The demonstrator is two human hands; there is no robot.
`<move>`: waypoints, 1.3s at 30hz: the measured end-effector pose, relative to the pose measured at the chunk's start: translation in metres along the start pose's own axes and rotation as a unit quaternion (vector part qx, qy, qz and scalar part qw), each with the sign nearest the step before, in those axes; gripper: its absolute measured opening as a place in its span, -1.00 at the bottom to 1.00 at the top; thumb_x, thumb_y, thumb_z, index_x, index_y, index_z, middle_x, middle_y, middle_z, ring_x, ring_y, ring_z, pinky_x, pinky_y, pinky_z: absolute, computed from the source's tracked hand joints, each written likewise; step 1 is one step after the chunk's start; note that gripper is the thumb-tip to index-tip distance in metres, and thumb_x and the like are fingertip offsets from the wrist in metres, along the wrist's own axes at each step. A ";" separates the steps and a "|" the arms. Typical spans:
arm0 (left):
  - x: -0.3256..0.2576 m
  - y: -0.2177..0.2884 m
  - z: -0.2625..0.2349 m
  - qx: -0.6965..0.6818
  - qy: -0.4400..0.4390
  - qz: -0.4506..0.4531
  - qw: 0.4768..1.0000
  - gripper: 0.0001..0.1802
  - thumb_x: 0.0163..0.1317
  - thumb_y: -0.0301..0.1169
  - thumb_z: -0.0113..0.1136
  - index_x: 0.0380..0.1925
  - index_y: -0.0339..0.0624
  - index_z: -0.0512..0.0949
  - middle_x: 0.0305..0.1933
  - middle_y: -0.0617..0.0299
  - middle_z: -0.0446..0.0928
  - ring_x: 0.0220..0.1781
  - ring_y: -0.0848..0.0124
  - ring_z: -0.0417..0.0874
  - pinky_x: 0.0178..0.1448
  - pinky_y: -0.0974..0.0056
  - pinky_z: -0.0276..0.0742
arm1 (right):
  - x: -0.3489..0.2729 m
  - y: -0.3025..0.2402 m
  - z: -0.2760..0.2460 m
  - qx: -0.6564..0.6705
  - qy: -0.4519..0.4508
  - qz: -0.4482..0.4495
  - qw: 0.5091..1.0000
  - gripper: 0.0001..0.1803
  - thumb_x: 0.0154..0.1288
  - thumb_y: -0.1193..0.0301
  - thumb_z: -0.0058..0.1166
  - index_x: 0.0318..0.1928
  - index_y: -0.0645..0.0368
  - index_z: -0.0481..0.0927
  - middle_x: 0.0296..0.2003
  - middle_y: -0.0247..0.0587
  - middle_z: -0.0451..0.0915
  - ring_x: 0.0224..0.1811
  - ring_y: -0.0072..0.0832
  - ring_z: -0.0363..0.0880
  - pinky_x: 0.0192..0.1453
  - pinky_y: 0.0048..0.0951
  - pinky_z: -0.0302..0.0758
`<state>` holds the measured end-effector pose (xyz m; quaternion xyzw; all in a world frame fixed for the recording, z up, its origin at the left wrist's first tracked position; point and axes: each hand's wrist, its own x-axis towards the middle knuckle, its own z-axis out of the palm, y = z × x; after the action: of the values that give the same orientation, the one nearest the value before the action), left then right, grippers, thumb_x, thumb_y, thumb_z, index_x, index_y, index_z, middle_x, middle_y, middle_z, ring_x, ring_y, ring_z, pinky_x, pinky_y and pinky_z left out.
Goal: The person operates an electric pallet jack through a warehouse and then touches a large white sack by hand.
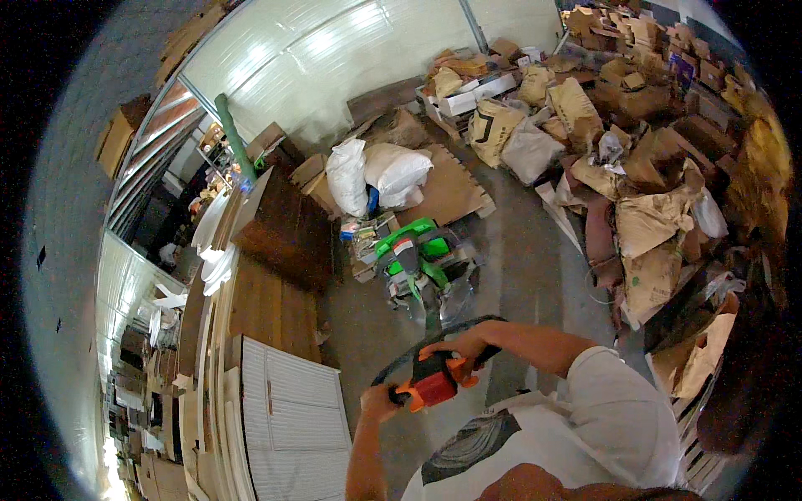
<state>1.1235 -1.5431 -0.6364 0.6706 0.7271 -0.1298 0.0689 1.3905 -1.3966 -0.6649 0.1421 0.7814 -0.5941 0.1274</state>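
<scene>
A green and black machine (422, 259), which looks like a powered pallet truck, stands on the floor in front of me. Its control handle (433, 389), red with orange levers, is close to my body. My left hand (380, 402) is closed around the handle's left grip. On the opposite side my right hand (464, 349) is wrapped over the other grip, beside an orange lever. A dark curved bar (401, 357) runs just beyond both hands. The machine's lower parts and any forks are hard to make out.
White sacks (393, 174) lie on flattened cardboard (451, 184) past the machine. Paper bags and cartons (656, 221) are heaped along the right. A brown wooden cabinet (284, 225) and a white ribbed panel (292, 405) line the left. Grey floor (535, 267) runs between.
</scene>
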 end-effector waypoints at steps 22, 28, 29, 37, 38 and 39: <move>-0.013 0.017 -0.013 -0.037 0.069 -0.013 0.997 -0.60 -0.06 -0.01 0.27 -0.22 0.10 0.63 -0.24 0.16 0.63 -0.15 0.16 0.63 -0.03 0.11 0.52 | -0.018 -0.016 -0.001 -0.025 0.019 -0.030 0.999 0.33 -0.19 0.34 0.48 0.41 -0.21 -0.32 0.06 -0.03 0.42 -0.11 -0.29 0.52 -0.21 -0.30 0.54; -0.012 0.014 -0.012 -0.061 0.095 0.001 0.994 -0.58 -0.06 0.01 0.26 -0.23 0.07 0.63 -0.26 0.15 0.63 -0.18 0.13 0.63 -0.05 0.09 0.52 | 0.000 0.011 -0.006 -0.081 0.088 -0.086 0.989 0.33 -0.22 0.30 0.50 0.41 -0.06 -0.30 0.12 -0.01 0.37 -0.09 -0.30 0.50 -0.18 -0.32 0.54; -0.013 0.012 -0.011 -0.042 0.075 -0.001 0.996 -0.58 -0.06 0.01 0.26 -0.23 0.07 0.63 -0.26 0.15 0.63 -0.18 0.13 0.63 -0.05 0.09 0.52 | -0.015 -0.012 -0.004 0.023 0.021 0.018 0.999 0.35 -0.24 0.29 0.51 0.41 -0.03 -0.29 0.15 -0.01 0.33 0.02 -0.25 0.46 -0.06 -0.26 0.52; 0.002 -0.008 0.018 -0.088 0.122 0.031 0.988 -0.56 -0.06 0.02 0.26 -0.22 0.07 0.62 -0.23 0.15 0.63 -0.18 0.14 0.63 -0.07 0.10 0.52 | -0.014 0.002 0.004 0.042 0.041 -0.178 0.982 0.13 -0.18 0.00 0.39 0.35 -0.08 -0.02 -0.11 -0.11 0.52 -0.27 -0.31 0.56 -0.26 -0.27 0.49; 0.002 -0.013 0.021 -0.066 0.104 0.014 0.992 -0.57 -0.08 0.01 0.27 -0.22 0.07 0.62 -0.23 0.14 0.63 -0.18 0.14 0.63 -0.08 0.11 0.53 | -0.015 0.000 0.006 0.034 0.059 -0.141 0.988 0.15 -0.25 -0.05 0.42 0.34 -0.02 0.05 -0.03 -0.09 0.50 -0.16 -0.27 0.56 -0.13 -0.22 0.49; 0.008 -0.015 0.023 -0.043 0.084 0.005 0.996 -0.57 -0.09 0.00 0.29 -0.22 0.07 0.62 -0.24 0.14 0.63 -0.17 0.14 0.63 -0.09 0.11 0.53 | -0.017 -0.003 0.006 0.027 0.077 -0.104 0.991 0.19 -0.32 -0.09 0.45 0.33 0.04 0.12 0.05 -0.07 0.47 -0.06 -0.23 0.56 -0.01 -0.16 0.48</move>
<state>1.1066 -1.5428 -0.6591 0.6791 0.7319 -0.0413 0.0368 1.4058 -1.4044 -0.6579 0.1088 0.7833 -0.6121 0.0004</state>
